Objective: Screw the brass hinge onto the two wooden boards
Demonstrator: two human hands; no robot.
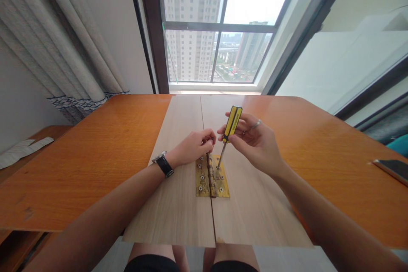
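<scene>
A brass-coloured hinge (211, 182) lies across the seam between two pale wooden boards (178, 204), with several screws in its two leaves. My right hand (259, 142) holds a yellow and black screwdriver (233, 124) by the handle, tilted, its tip at a screw in the hinge's right leaf. My left hand (196, 146), with a black-strapped watch on the wrist, rests at the far end of the hinge. Its fingers are curled together, and what they hold, if anything, is hidden.
The boards lie on an orange-brown wooden table (127, 136). A phone (392, 170) is at the table's right edge. Beyond the table stand a window (219, 26) and, at the left, grey curtains (63, 29). The person's legs show below the near edge.
</scene>
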